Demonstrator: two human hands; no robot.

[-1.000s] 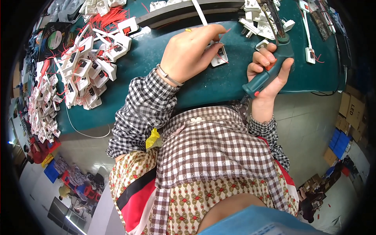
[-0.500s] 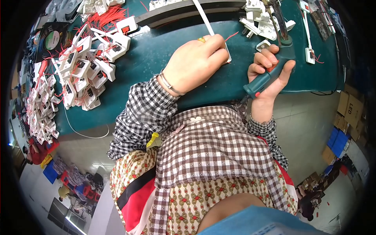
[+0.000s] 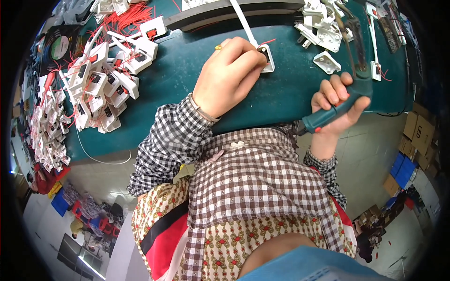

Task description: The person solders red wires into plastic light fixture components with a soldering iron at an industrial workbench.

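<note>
Nearest, the seated worker's brown-and-white checked apron (image 3: 258,182), of woven cloth, meets the edge of the table (image 3: 290,96), whose dark green top is smooth and faintly scuffed. At right, the right hand (image 3: 340,105) is wrapped around the handle of a hand tool (image 3: 363,86); its moulded green plastic body is pistol-shaped, with red details and slender dark prongs pointing far. Left of it, the left hand (image 3: 229,77) is curled, palm down, its fingertips against the left side of a white housing (image 3: 268,64); from where I stand, I cannot tell whether they pinch anything. The housing, a shallow rectangular plastic tray holding a black part, lies on the table with a thin red wire jutting rightward. A slim white strip (image 3: 243,21) runs from its far end across a long dark bar (image 3: 206,21). Near the tool's prongs rests a loose shell (image 3: 326,62), hollow and ribbed. At left, similar white housings form a jumbled heap (image 3: 101,86), bristling with red wires. Farther, a sheaf of fine red wires (image 3: 129,19) fans out; at far right, angular white shells form a pile (image 3: 323,30).
</note>
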